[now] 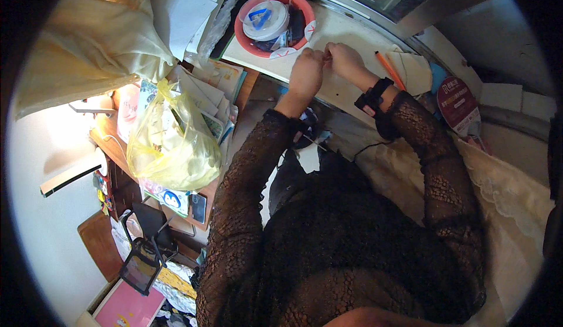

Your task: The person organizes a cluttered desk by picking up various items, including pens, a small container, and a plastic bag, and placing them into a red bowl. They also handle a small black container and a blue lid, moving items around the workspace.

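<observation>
Above the pale windowsill, my left hand (306,72) and my right hand (345,59) meet with fingers curled inward and fingertips close together. Something small and dark seems to sit between the fingertips, but it is too small and too covered to name. Just beyond my left hand stands a red plastic basin (241,41) with white stickers on its rim. Inside it are a round white container with a blue-handled lid (266,21) and several dark items. An orange pencil-like stick (389,70) lies right of my right hand.
Left of me, a wooden desk (248,87) bears a yellow plastic bag (176,151), papers (182,14) and a phone (199,208). A maroon hand fan (457,100) rests at the right. The window frame (352,10) borders the sill; a mesh-backed chair (140,261) stands lower left.
</observation>
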### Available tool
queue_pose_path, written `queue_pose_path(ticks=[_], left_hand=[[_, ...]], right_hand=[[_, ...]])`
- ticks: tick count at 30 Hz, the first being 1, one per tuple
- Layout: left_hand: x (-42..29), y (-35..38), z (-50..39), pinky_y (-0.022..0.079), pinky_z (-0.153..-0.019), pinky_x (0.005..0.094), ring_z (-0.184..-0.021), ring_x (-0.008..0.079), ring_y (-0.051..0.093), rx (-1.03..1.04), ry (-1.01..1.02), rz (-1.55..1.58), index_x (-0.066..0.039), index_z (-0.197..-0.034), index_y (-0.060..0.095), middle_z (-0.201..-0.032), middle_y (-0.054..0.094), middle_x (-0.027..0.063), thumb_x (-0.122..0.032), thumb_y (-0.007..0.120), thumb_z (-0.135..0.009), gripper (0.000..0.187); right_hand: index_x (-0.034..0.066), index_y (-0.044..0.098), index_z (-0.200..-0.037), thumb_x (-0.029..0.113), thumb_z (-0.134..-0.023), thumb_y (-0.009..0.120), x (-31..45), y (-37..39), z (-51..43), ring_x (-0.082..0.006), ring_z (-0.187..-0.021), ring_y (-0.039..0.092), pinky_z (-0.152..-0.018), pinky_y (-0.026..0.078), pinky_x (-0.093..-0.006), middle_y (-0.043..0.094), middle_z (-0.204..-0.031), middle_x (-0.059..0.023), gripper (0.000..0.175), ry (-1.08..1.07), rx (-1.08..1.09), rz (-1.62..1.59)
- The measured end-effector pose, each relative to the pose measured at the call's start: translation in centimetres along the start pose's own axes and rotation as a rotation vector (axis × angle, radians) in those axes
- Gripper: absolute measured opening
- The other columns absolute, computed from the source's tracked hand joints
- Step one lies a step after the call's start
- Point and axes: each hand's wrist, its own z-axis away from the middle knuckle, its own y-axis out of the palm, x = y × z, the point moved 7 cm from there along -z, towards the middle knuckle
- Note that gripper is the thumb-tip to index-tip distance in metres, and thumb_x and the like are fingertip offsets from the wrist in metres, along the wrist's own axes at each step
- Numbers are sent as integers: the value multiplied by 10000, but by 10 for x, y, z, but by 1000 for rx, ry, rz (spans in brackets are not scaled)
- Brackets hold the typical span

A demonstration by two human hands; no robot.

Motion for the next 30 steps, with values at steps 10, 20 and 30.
queue_pose_path(ticks=[10,20,30], left_hand=[[-1,-107,-19,459,-818,396,-935,351,551,-336,13,-23,-44,-1010,627,-1008,562,182,-3,596,-738,277],[18,-80,41,512,-703,337,-850,285,590,-249,-175,291,-36,-962,625,-967,568,143,39,594,-728,248],[26,-78,108,475,-670,298,-732,222,579,-215,-203,385,-39,-978,624,-854,580,115,50,602,-742,254]], right_hand=[[49,615,-824,126,-708,697,5,1,4,-315,-761,602,-672,466,-409,613,-810,-146,162,-145,-54,77],[31,638,-953,148,-782,677,48,-52,-37,-141,-839,603,-752,472,-270,646,-900,-70,211,-210,-67,-508],[45,623,-862,229,-769,670,-90,-139,3,-280,-784,609,-679,480,-352,632,-863,-127,212,-66,-80,91]])
